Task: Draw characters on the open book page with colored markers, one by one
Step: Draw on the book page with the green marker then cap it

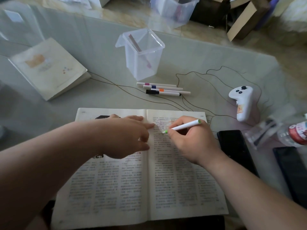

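Right hand [192, 141] pinching the green marker [186, 125], tip at its ten o'clock on the open book [182, 188]; left hand [126, 135], fingers extended, presses the page at nine o'clock.

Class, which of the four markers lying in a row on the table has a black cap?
The black-capped marker, nearest the open book; the others have pink, dark blue and orange bands.

I sit at a pale, glossy tabletop [108, 47] with thin brown lines trailing across it, and soft light glints off its far left side. Beyond its edge lies a beige marbled floor [132, 19] — a cardboard box [240, 22] and a clear plastic bin [174, 10] stand there.
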